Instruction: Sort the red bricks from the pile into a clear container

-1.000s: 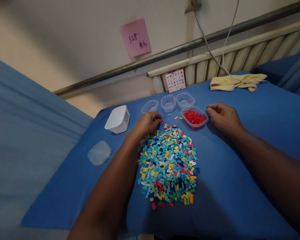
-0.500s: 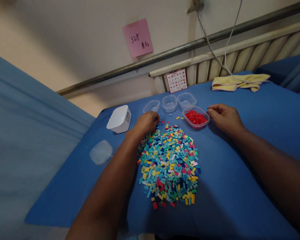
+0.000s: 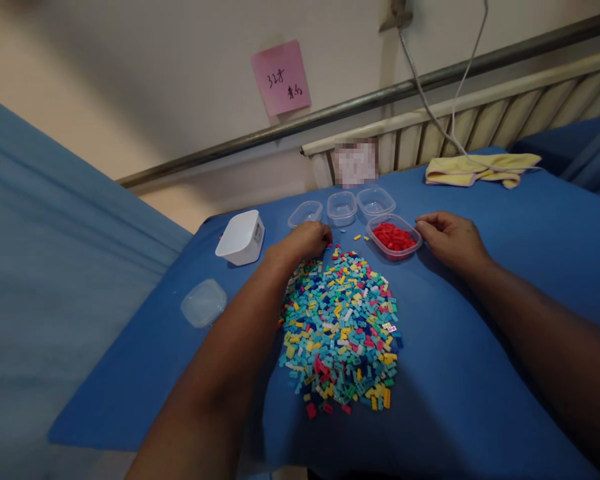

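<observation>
A heap of small toy building bricks point(image 3: 340, 320) in blue, yellow, green, white and pink-red lies on the blue cloth. My left hand point(image 3: 307, 241) is at the heap's far edge, fingertips pinched at a small red brick point(image 3: 329, 245); the fingers partly cover it. On the right, my right hand point(image 3: 453, 239) has its thumb and fingers closed at the right rim of a clear plastic container point(image 3: 380, 250). Red bricks point(image 3: 394, 237) fill much of that container. Several loose bricks, among them a yellow one point(image 3: 357, 237), lie between the heap and the containers.
Three clear containers point(image 3: 342, 219) stand in a row behind. To the left are a white tub point(image 3: 241, 243) and a clear lid point(image 3: 204, 304). A yellow cloth point(image 3: 460, 171) with a cable across it lies at the back right, by the radiator point(image 3: 445, 113).
My left hand has moved a little right along the heap's far edge, toward the red brick. My right hand stays at the container's rim. The view has shifted slightly.
</observation>
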The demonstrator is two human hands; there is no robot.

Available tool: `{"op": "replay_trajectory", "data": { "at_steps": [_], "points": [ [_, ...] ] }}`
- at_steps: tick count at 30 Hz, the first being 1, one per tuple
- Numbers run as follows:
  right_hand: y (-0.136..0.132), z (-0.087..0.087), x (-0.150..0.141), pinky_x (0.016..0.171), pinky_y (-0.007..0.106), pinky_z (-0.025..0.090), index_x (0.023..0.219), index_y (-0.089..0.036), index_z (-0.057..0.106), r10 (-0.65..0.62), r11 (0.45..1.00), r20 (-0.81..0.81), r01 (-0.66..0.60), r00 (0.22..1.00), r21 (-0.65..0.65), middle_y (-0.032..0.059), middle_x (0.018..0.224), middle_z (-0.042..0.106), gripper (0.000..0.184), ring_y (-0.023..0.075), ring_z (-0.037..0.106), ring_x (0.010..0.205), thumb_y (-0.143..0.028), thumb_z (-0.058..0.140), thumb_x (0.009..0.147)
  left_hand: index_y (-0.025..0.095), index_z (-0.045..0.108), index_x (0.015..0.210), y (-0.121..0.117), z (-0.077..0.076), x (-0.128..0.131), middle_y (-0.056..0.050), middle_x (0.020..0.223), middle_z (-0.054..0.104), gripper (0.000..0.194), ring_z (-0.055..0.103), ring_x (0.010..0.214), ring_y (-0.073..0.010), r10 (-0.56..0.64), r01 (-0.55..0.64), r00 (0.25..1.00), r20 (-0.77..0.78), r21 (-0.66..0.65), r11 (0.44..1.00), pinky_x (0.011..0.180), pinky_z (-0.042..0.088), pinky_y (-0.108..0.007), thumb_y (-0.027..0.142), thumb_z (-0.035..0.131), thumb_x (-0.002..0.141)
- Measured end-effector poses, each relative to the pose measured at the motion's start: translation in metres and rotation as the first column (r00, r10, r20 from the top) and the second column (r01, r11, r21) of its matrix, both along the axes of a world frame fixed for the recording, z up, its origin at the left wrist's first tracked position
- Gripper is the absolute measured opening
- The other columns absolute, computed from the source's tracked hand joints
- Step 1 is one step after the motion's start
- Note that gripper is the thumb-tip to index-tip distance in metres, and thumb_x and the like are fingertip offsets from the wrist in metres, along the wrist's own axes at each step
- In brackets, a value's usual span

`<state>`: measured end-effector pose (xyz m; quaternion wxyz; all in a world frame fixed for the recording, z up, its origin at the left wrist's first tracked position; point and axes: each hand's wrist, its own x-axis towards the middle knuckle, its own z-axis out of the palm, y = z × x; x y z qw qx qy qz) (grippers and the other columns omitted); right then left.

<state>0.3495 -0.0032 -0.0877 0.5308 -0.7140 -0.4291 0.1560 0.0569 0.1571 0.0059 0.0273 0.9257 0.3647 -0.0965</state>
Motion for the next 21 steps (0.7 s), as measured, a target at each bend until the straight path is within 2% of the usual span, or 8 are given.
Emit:
{"op": "replay_trajectory", "data": {
  "at_steps": [6, 11, 16, 21],
  "points": [
    [-0.001, -0.003, 0.002, 0.081, 0.04, 0.06, 0.1, -0.023, 0.083, 0.013, 1.0, 0.021, -0.013, 1.0, 0.006, 0.0086, 0.094, 0.084, 0.029, 0.0274, 0.078, 0.085, -0.046, 0.069, 0.09, 0.02, 0.083, 0.124, -0.005, -0.005, 0.0, -0.009, 0.123, 0.083, 0.037, 0.075, 0.107, -0.0245, 0.058, -0.058, 0.997, 0.05, -0.003, 0.998, 0.089, 0.054, -0.03, 0.016, 0.064, 0.092],
    [0.0, -0.006, 0.003, 0.083, 0.04, 0.06, 0.1, -0.022, 0.083, 0.011, 1.0, 0.015, -0.011, 1.0, 0.007, 0.0081, 0.095, 0.085, 0.03, 0.0269, 0.078, 0.086, -0.046, 0.07, 0.089, 0.019, 0.084, 0.116, -0.005, -0.008, 0.004, -0.009, 0.113, 0.084, 0.03, 0.075, 0.097, -0.0241, 0.119, -0.118, 0.99, 0.073, -0.021, 0.993, 0.082, 0.053, -0.03, 0.018, 0.067, 0.091],
    [0.001, -0.005, 0.003, 0.081, 0.039, 0.06, 0.101, -0.022, 0.084, 0.016, 1.0, 0.013, -0.016, 1.0, 0.013, 0.0081, 0.092, 0.085, 0.031, 0.0266, 0.078, 0.084, -0.047, 0.07, 0.088, 0.018, 0.083, 0.108, -0.007, -0.011, 0.0, -0.008, 0.105, 0.083, 0.026, 0.073, 0.09, -0.0223, 0.127, -0.124, 0.986, 0.111, -0.034, 0.992, 0.075, 0.051, -0.029, 0.016, 0.066, 0.089],
    [0.001, -0.006, 0.003, 0.083, 0.041, 0.06, 0.101, -0.022, 0.083, 0.022, 1.0, 0.022, -0.022, 1.0, 0.015, 0.0084, 0.095, 0.085, 0.03, 0.0271, 0.078, 0.086, -0.046, 0.07, 0.089, 0.017, 0.082, 0.107, -0.01, -0.011, -0.005, -0.008, 0.106, 0.082, 0.026, 0.072, 0.09, -0.0216, 0.106, -0.102, 0.982, 0.156, -0.033, 0.994, 0.077, 0.05, -0.029, 0.015, 0.062, 0.09]
  ]
}}
